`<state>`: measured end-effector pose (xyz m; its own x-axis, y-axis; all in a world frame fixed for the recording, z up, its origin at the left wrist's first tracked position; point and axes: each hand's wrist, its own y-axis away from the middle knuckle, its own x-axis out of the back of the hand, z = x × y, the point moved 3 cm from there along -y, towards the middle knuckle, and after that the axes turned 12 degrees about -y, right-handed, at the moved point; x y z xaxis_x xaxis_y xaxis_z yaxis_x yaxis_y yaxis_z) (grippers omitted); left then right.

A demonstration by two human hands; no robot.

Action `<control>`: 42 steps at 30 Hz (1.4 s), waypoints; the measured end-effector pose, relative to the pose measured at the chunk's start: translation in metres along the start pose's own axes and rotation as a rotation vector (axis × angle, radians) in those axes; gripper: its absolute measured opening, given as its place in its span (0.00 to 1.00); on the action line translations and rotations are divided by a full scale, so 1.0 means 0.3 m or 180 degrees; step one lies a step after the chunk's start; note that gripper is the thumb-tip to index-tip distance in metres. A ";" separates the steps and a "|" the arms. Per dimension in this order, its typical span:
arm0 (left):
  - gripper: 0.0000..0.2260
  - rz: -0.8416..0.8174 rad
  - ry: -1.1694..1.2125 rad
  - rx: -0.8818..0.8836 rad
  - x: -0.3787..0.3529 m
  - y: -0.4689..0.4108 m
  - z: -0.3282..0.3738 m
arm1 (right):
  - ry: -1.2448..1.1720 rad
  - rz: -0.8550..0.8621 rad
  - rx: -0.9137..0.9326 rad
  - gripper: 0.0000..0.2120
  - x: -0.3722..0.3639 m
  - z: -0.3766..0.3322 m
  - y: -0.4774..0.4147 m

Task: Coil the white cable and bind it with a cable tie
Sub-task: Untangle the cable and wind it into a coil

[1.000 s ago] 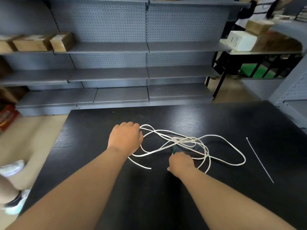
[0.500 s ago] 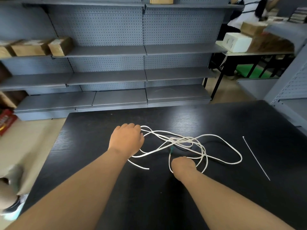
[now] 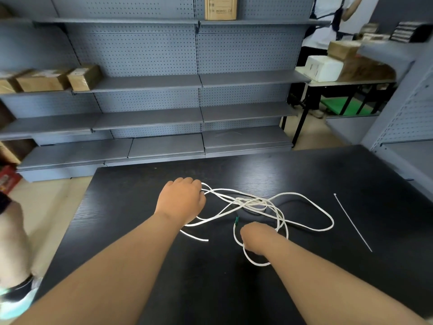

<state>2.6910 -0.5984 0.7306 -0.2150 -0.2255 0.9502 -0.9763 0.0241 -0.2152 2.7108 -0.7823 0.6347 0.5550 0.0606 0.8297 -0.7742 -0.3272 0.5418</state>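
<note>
Across the upper frame stood grey metal shelving point(image 3: 150, 52) with perforated back panels. Below it the black table point(image 3: 131, 207) showed a fine wood grain, its far edge straight, with bare surface at lower left. Left of centre, the left hand point(image 3: 180, 200) lay knuckles-up, fingers curled down over the gathered strands of the white cable point(image 3: 250, 202). The braided cord sprawled in loose, overlapping loops across the table's middle. Just right, the right hand point(image 3: 257, 238) was folded under, a strand curving round its wrist; its grasp could not be told. Further right, apart, lay the thin straight cable tie point(image 3: 352, 222)
</note>
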 end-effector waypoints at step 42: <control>0.11 0.1416 0.3081 0.0431 0.785 -0.208 -0.236 | -0.2402 0.1293 0.1686 0.08 0.783 -0.173 0.326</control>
<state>2.6995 -0.5840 0.9837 -0.5374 0.6460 0.5421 -0.8071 -0.2077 -0.5527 2.7496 -0.7513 0.8895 0.4689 -0.7017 0.5365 -0.8144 -0.5786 -0.0450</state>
